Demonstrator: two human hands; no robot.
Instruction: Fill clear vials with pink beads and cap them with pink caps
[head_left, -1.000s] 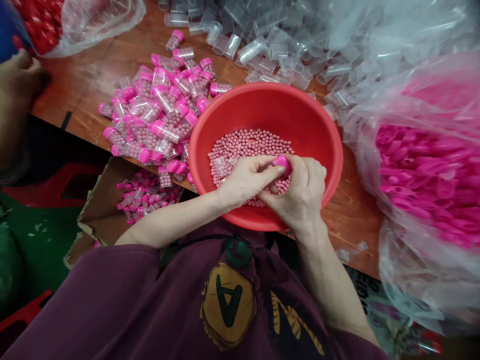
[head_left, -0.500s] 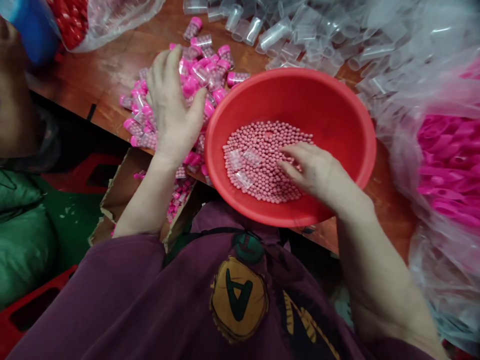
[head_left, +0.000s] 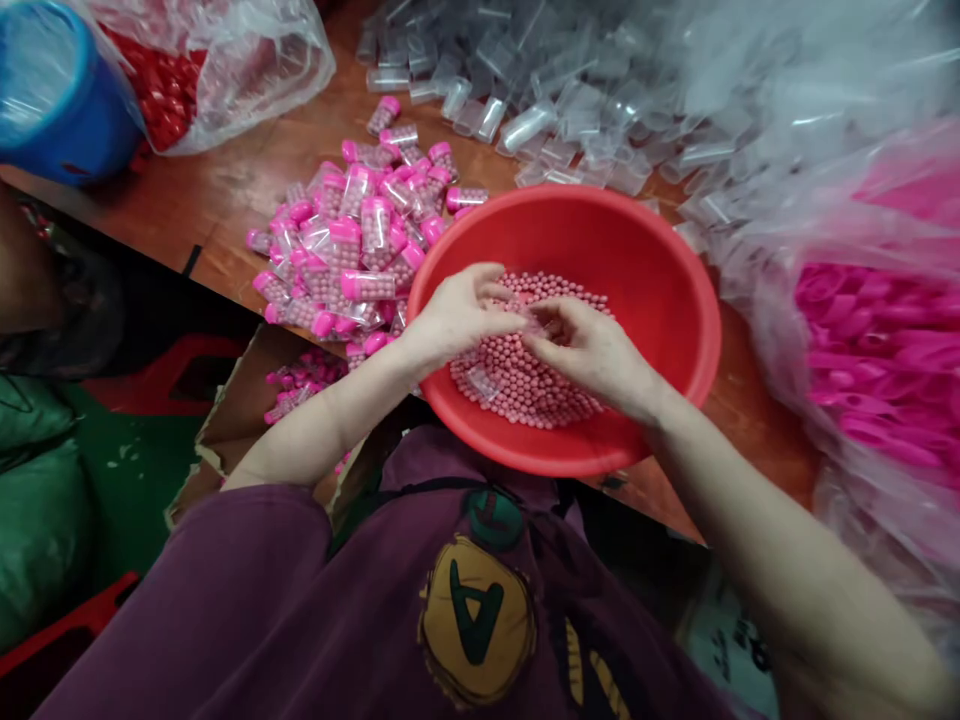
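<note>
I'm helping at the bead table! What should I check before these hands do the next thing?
1. Red bowl sitting on the wooden table: ok.
2. Pink beads inside the bowl: ok.
3. Left hand and right hand both over the beads: ok.
4. Something pinched between the fingers: cannot tell, they hide it.
5. No clear plastic bits among the beads: not ok, one clear plastic bit lies there.
6. Pink-capped bottles piled beside the bowl: ok.
</note>
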